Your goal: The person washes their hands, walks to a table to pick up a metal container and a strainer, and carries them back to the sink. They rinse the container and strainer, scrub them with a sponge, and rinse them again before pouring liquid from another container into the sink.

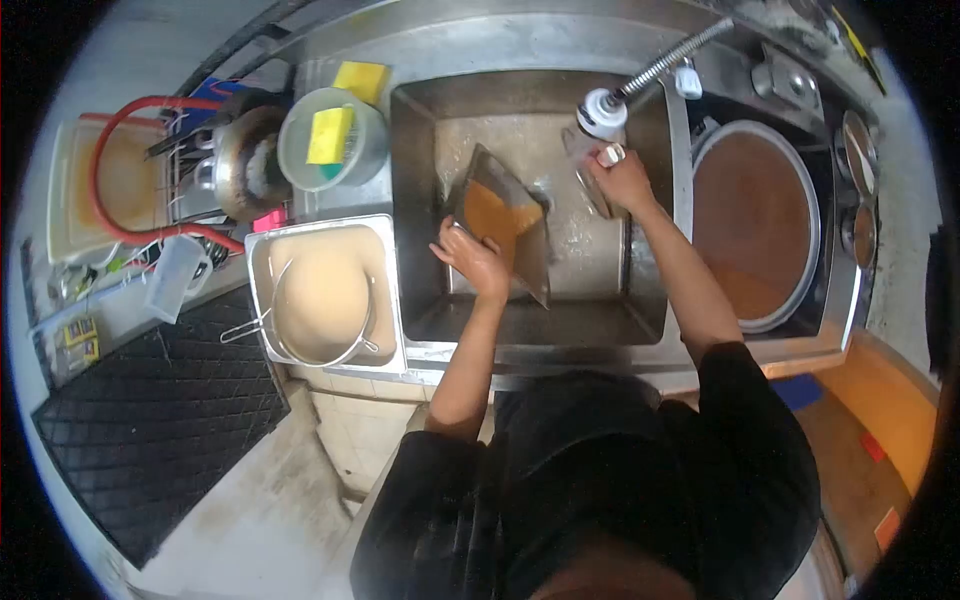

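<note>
Left hand [473, 258] holds pan [533, 250], right hand [622, 182] near sprayer [602, 114] (packets' [78, 343] print blurred).

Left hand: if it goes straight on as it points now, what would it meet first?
Most likely the metal pan with orange residue; the left hand seems to be touching it, though depth is unclear.

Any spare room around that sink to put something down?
The sink floor looks bare between the tilted metal pan and the right wall, below the right hand. Another patch lies behind the pan, left of the spray head. The left counter is crowded: round tub, yellow sponges, rectangular tray.
</note>
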A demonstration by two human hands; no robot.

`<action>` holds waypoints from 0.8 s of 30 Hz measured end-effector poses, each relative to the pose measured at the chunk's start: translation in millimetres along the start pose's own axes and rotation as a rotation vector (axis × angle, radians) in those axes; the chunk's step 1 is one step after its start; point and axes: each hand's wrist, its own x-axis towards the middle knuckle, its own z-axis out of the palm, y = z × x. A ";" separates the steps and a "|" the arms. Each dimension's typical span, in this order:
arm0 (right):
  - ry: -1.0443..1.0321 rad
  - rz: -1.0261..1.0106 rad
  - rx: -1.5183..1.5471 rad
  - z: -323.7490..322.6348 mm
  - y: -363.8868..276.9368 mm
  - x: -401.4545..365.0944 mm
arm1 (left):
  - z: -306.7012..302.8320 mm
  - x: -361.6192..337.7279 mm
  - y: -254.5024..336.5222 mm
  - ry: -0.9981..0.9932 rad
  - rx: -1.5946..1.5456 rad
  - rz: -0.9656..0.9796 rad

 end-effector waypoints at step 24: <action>0.899 -0.713 -0.384 -64.9 -252.5 5.3 | 18.6 46.3 15.4 -0.049 -0.253 0.120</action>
